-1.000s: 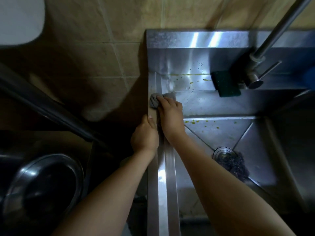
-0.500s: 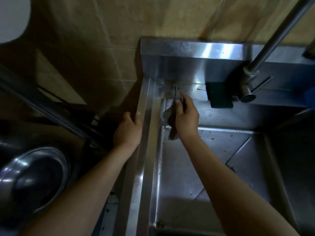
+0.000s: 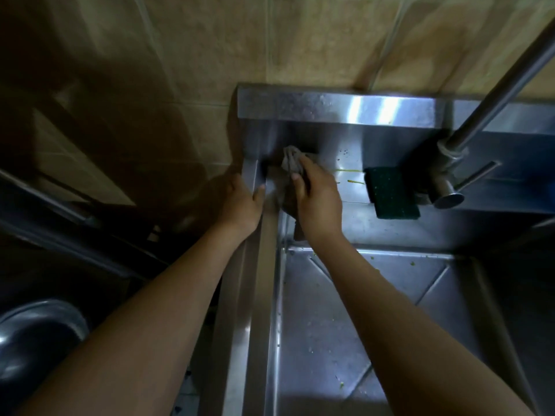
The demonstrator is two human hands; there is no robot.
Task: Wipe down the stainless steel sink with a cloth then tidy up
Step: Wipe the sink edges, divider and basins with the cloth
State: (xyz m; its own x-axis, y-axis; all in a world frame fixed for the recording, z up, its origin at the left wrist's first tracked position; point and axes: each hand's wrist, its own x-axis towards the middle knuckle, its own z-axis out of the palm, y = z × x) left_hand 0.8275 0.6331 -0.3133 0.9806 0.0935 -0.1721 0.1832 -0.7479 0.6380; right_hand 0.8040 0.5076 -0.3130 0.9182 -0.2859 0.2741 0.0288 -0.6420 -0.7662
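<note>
Stainless steel makes up the sink [image 3: 259, 295], which stands against a tiled wall [image 3: 315, 43]. Its basin [image 3: 315, 325] holds only scattered green specks, some along the far edge of the floor and a few near the bottom of the view. On the ledge behind the basin lies a dark green scouring pad [image 3: 393, 192], just beside the base of the tap [image 3: 449, 198], and thin yellow-green streaks [image 3: 351, 177] mark the steel to the pad's left.

The right hand [image 3: 319, 199] clutches a grey cloth [image 3: 292, 162], bunched in its fingers and pressed into the far left corner of the ledge, where the ledge meets the upright back panel. The left hand [image 3: 243, 202] grips the sink's left rim close by, thumb lying over the top of the rim and the fingers hidden on the outer side.

At the lower left sits a round metal bowl [image 3: 36, 334]; its inside is too dark to tell what it holds.
</note>
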